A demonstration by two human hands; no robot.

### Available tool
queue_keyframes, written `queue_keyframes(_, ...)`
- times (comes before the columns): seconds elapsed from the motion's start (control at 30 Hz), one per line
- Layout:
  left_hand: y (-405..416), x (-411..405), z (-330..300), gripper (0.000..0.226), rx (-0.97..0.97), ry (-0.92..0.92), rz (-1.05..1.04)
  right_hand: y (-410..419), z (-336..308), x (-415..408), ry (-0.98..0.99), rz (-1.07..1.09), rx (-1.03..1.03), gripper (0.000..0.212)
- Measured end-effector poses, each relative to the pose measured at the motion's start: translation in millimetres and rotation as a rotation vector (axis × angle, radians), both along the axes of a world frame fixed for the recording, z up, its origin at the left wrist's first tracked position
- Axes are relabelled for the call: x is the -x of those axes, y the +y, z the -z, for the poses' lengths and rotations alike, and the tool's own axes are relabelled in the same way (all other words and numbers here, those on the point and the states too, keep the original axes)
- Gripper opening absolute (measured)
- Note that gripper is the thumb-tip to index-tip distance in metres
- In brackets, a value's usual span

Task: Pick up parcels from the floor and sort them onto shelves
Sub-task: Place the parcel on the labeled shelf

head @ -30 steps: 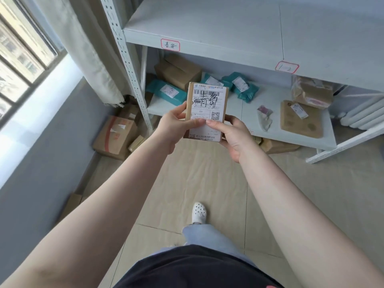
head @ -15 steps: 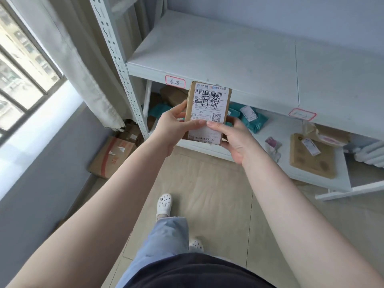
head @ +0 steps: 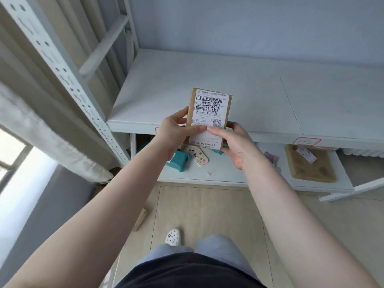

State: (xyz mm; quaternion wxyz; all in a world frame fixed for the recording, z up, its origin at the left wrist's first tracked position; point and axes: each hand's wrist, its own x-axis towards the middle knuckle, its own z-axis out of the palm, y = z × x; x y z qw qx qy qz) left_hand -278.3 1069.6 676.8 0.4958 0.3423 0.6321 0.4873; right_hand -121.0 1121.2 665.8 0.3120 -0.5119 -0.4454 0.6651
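Note:
I hold a small brown cardboard parcel (head: 208,115) upright in both hands, its white shipping label with barcode and handwritten characters facing me. My left hand (head: 173,134) grips its left edge, thumb across the label. Gripping the lower right corner is my right hand (head: 234,145). The parcel hovers in front of the front edge of the white upper shelf (head: 207,80), whose surface is bare.
The lower shelf (head: 228,175) carries a teal mailer bag (head: 179,161), a small patterned packet (head: 200,156), a pink-wrapped item (head: 270,156) and a flat brown envelope (head: 309,165). A perforated upright post (head: 68,77) and curtain stand left. A small box (head: 140,219) lies on the floor.
I have stepped closer to the rack and raised the parcel, so it now sits in front of the upper shelf instead of the lower one. Both hands keep the same grip.

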Motion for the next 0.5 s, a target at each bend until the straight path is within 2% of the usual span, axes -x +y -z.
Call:
queue_keyframes(0.27, 30.2, 10.8, -18.2, 0.072, -0.115, -0.01, 0.057, 20.7, -22.3, 4.9, -0.017, 0.034, -0.084, 0.075)
queue_keyframes(0.5, 24.4, 17.2, -60.3, 0.086, -0.217, 0.169, 0.111, 12.8, -58.2, -6.7, -0.054, -0.01, -0.217, 0.071)
